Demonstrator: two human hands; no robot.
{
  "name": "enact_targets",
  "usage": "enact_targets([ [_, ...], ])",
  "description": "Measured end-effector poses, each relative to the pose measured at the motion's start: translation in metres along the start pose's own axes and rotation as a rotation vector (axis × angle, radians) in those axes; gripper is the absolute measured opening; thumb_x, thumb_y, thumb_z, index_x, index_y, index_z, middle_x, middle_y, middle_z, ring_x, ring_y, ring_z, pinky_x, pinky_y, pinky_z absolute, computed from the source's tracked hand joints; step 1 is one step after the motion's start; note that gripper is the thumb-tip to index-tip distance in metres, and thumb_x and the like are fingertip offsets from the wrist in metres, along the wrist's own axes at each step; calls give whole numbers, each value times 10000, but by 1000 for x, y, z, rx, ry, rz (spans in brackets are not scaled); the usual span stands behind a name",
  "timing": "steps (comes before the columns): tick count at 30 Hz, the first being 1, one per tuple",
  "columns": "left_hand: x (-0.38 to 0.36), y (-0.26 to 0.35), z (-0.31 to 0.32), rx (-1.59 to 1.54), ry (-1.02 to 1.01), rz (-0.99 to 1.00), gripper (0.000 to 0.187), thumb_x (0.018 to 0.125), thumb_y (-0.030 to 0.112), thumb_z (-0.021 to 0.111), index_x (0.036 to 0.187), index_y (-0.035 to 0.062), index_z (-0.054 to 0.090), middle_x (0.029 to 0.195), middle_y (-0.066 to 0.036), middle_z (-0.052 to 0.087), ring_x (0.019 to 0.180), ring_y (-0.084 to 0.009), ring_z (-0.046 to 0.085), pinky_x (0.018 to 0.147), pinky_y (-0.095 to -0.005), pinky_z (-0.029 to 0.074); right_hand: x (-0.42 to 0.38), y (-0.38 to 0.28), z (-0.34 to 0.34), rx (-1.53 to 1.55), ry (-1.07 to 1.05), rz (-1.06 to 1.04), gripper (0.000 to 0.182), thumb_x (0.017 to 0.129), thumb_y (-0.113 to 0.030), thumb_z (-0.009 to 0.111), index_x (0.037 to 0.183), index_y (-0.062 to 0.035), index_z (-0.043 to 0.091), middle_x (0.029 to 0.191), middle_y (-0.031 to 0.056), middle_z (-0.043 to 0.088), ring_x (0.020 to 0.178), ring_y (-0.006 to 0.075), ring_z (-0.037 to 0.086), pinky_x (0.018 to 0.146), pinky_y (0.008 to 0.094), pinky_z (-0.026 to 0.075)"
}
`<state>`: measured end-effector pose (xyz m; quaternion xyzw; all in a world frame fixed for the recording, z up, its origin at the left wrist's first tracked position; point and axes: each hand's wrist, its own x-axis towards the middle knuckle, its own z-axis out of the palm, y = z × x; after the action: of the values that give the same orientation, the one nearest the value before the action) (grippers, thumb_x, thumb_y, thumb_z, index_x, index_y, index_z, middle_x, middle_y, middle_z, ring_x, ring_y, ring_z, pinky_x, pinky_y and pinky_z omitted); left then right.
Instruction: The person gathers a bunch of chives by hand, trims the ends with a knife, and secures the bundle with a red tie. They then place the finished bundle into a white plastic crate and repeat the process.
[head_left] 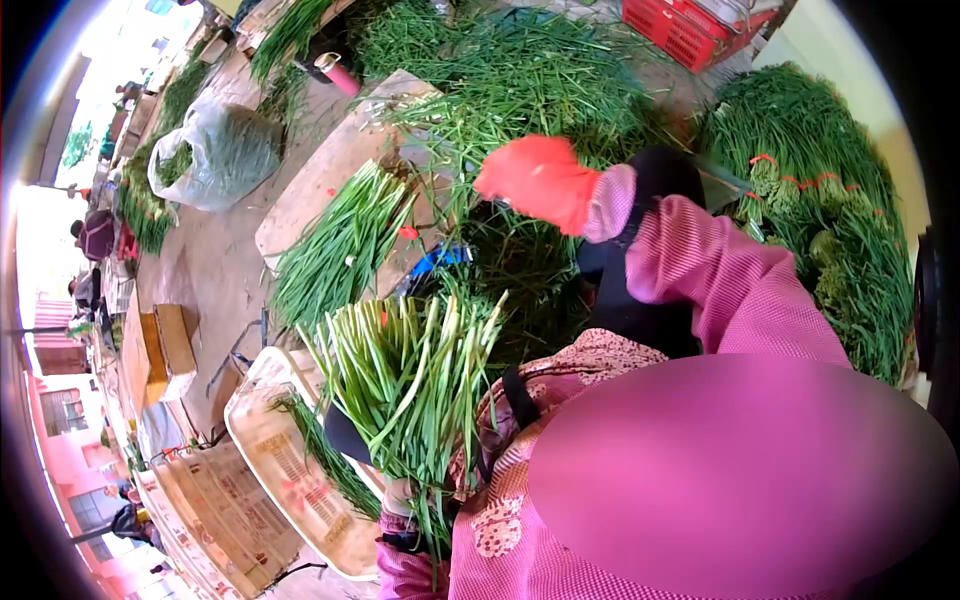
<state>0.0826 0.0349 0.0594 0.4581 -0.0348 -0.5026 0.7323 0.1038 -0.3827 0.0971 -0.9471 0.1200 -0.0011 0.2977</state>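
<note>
At the lower left, my left hand [398,494], partly hidden by leaves, is closed round a thick bunch of green stalks [405,375]. The bunch's pale cut ends point up. My right hand [540,184], in an orange glove, is over loose green stalks [530,80], its fingers pressed together; what they hold, if anything, is too unclear to name. Between the hands are a blue object [440,260] and dark, tangled greens [525,270]. Another bunch [345,240] lies on a wooden board [300,205].
A white plastic tray [325,500] with leaves stands at lower left, near cardboard [225,510]. A filled plastic bag [235,150] and a pink bottle [340,76] are at upper left. Tied green bundles [800,150] and a red crate [680,32] are at right. People stand far left.
</note>
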Motion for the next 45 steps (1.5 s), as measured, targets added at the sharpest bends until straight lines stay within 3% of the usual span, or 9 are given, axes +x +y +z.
enact_targets([
  [3, 6, 8, -1, -56, 13, 76, 519, 739, 119, 769, 1220, 18, 600, 1077, -64, 664, 949, -184, 612, 835, -328, 485, -8, 14, -4, -71, 104, -38, 489, 914, -540, 554, 757, -96, 688, 666, 110, 645, 642, 297, 649, 582, 412, 498],
  [7, 3, 8, -3, -51, -2, 81, 519, 740, 121, 767, 1220, 18, 599, 1072, -64, 663, 943, -185, 612, 829, -328, 485, -35, -5, 76, 1315, -1172, 332, 439, 993, -490, 473, 769, -118, 539, 615, -71, 289, 515, 65, 309, 474, 193, 284],
  [15, -8, 0, -2, 8, -51, -11, 520, 742, 125, 764, 1221, 16, 596, 1061, -66, 663, 930, -186, 611, 817, -328, 485, -82, -56, 52, 1134, -1040, 280, 344, 892, -330, 619, 950, 0, 696, 882, 145, 716, 771, 232, 713, 688, 291, 562],
  [20, -4, 15, -5, 45, -42, 28, 520, 743, 127, 762, 1222, 15, 595, 1055, -67, 662, 923, -187, 611, 810, -327, 486, -58, -19, 18, 1231, -399, 201, 293, 963, -273, 508, 976, -26, 665, 725, 99, 659, 625, 159, 637, 592, 259, 500],
  [23, -6, 15, -5, 105, -54, -16, 520, 743, 128, 761, 1223, 15, 594, 1051, -67, 662, 918, -188, 610, 806, -327, 486, -46, -17, 23, 845, -37, -251, 313, 951, -323, 569, 974, -41, 701, 936, 91, 715, 913, 240, 678, 848, 344, 533],
  [27, -20, 4, -3, 206, -95, -143, 520, 744, 130, 759, 1223, 14, 593, 1046, -68, 661, 912, -189, 610, 800, -327, 486, -64, -56, 42, -61, 136, -606, 501, 824, -540, 641, 918, -54, 721, 1378, 193, 508, 1401, 449, 270, 1156, 572, 174],
  [35, -36, -5, -8, 257, -104, -244, 521, 746, 134, 756, 1224, 13, 591, 1036, -69, 661, 900, -190, 610, 788, -327, 486, -63, -63, 75, 43, 31, -713, 139, 782, -294, 676, 780, -156, 690, 1194, 90, 638, 1351, 371, 391, 1151, 601, 180],
  [39, -32, -5, -6, 270, -96, -239, 521, 747, 135, 754, 1225, 12, 590, 1031, -70, 660, 894, -191, 609, 783, -327, 486, -23, -23, 50, -358, 187, -329, 140, 824, -262, 625, 790, -153, 706, 817, 55, 683, 860, 298, 665, 764, 426, 542],
  [45, -25, -7, -1, 314, -91, -250, 521, 748, 138, 752, 1226, 11, 588, 1023, -71, 660, 885, -192, 609, 774, -326, 486, -7, -18, 30, 878, -155, -305, 212, 937, -183, 579, 898, -23, 712, 858, 98, 718, 814, 227, 697, 785, 346, 549],
])
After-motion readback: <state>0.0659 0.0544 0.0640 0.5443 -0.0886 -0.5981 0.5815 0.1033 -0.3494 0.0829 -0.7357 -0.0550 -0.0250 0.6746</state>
